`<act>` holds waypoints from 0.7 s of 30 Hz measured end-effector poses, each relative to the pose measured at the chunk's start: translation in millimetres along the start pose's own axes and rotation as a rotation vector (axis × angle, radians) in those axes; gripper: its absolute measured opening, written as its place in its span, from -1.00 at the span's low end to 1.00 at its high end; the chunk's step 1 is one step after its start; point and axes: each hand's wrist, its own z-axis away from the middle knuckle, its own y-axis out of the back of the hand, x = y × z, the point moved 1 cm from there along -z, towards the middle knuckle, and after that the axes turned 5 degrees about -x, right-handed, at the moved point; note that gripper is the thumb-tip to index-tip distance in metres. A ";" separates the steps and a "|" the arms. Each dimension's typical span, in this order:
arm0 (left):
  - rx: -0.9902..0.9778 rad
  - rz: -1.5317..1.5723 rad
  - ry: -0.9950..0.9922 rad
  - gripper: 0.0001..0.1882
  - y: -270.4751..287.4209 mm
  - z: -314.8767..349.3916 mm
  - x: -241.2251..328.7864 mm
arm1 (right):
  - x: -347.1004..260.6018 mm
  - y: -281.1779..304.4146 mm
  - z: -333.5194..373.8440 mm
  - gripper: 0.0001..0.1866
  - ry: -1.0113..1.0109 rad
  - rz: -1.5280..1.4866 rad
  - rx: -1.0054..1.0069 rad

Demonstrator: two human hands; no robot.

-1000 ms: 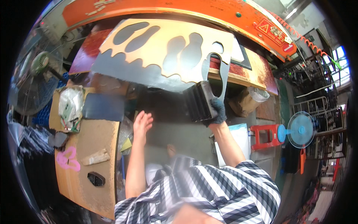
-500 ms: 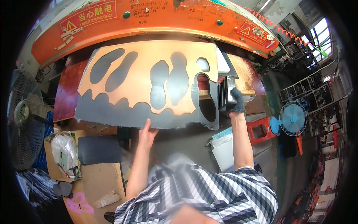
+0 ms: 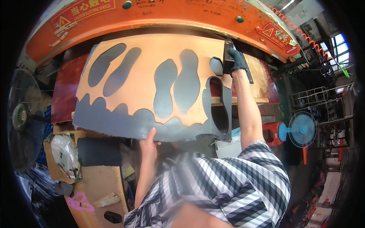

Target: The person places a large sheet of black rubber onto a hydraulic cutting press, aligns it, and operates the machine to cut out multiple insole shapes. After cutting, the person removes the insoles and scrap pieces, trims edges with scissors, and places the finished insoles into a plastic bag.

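Observation:
A tan sheet (image 3: pixel 148 68) with several sole-shaped cutouts lies over a larger dark grey sheet (image 3: pixel 114 121), which shows through most of them. At the right, one long hole goes through both layers. My bare left hand (image 3: pixel 150 143) grips the near edge of the sheets, thumb on top and fingers hidden below. My right hand (image 3: pixel 237 60), in a dark glove, is closed on a black block-like cutting die (image 3: pixel 229 57) at the far right corner of the tan sheet. Part of the die is hidden by the glove.
An orange press beam (image 3: pixel 182 19) spans the far side above the reddish work board (image 3: pixel 62 95). A grey floor fan (image 3: pixel 24 117) stands at left, a blue fan (image 3: pixel 302 129) by a red stool (image 3: pixel 269 133) at right. A carton (image 3: pixel 57 171) with a plastic bag sits near left.
My right hand has carried the die from beside the sheets' right edge away from me to the far right corner. The sheets have shifted slightly; my left hand keeps its grip.

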 end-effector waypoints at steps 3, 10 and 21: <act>0.037 0.007 -0.002 -0.72 9.8 9.3 -3.1 | 2.9 4.4 -42.5 -0.70 0.032 0.201 0.001; 0.097 -0.001 0.017 -0.70 24.8 25.9 -9.0 | 10.0 7.4 -100.1 -0.39 0.058 1.065 0.058; 0.089 0.046 0.022 -0.58 25.2 19.7 -16.0 | 33.1 -34.1 -90.6 -0.24 0.066 1.549 0.381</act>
